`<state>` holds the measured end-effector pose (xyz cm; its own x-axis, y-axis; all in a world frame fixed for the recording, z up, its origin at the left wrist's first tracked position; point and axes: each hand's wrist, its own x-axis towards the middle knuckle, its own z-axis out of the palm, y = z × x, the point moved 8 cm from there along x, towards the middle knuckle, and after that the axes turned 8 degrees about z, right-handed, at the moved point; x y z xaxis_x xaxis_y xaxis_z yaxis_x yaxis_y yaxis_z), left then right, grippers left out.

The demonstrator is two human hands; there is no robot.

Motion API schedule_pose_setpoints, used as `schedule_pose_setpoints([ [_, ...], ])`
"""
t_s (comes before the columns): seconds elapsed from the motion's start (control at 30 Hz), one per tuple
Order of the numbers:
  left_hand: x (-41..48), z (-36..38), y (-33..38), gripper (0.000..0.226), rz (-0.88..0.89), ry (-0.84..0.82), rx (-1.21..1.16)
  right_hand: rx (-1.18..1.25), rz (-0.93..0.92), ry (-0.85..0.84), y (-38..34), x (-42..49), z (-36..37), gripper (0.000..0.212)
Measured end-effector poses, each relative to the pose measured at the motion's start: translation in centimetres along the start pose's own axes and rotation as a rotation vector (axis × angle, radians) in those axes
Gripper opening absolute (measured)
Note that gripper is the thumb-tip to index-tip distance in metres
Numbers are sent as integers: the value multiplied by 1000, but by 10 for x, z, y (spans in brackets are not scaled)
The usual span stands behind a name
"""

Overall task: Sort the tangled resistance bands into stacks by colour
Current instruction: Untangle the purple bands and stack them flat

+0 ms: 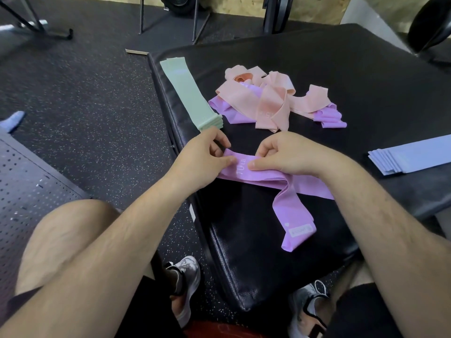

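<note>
Speckled black rubber gym flooring (97,93) surrounds a black padded mat (341,69) that fills the middle and right of the view. It is seen from above by a seated person whose bare knees and forearms reach in from the bottom edge.

Both hands meet just above centre, over the mat's near edge, on one purple band (263,174). The left hand (207,154) pinches the band's left end between thumb and curled fingers. The right hand (285,154), just beside it at three o'clock, pinches the same band, thumb flat on top and fingers curled round the far edge. White print reading "10 LB" shows between the two thumbs. From the hands the band runs toward three o'clock under the right wrist. A twisted loop of it trails toward five o'clock down the mat's front face, ending near a white label.

At eleven o'clock from the hands lies a neat green stack (190,93) of flat bands, its near end close to the left hand's knuckles. At twelve to one o'clock sits a tangled heap (268,103) of pink bands lying over purple ones. At three o'clock, well apart near the right edge, lies a fanned blue stack (412,157).

At six o'clock grey trainers (185,276) rest on the floor. At nine o'clock is a dark perforated panel (29,186), with a blue-socked toe (13,120) above it. Along the top edge, metal equipment legs (141,15) stand before a chipboard wall (317,8).
</note>
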<state>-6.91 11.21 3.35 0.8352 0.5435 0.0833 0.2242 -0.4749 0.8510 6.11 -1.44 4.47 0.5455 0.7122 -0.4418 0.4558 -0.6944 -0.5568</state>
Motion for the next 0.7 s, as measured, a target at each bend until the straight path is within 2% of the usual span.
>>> schedule_pose_setpoints([
  [0.43, -2, 5, -2, 11, 91, 67, 333, -42, 36, 45, 7, 5, 3, 27],
  [0.53, -7, 8, 17, 19, 278, 144, 436, -73, 35, 63, 7, 5, 3, 27],
  [0.6, -15, 22, 36, 19, 434, 111, 400, -90, 36, 75, 7, 5, 4, 23],
  [0.7, -23, 48, 45, 6, 554, 11, 381, -78, 30, 80, 6, 3, 4, 15],
])
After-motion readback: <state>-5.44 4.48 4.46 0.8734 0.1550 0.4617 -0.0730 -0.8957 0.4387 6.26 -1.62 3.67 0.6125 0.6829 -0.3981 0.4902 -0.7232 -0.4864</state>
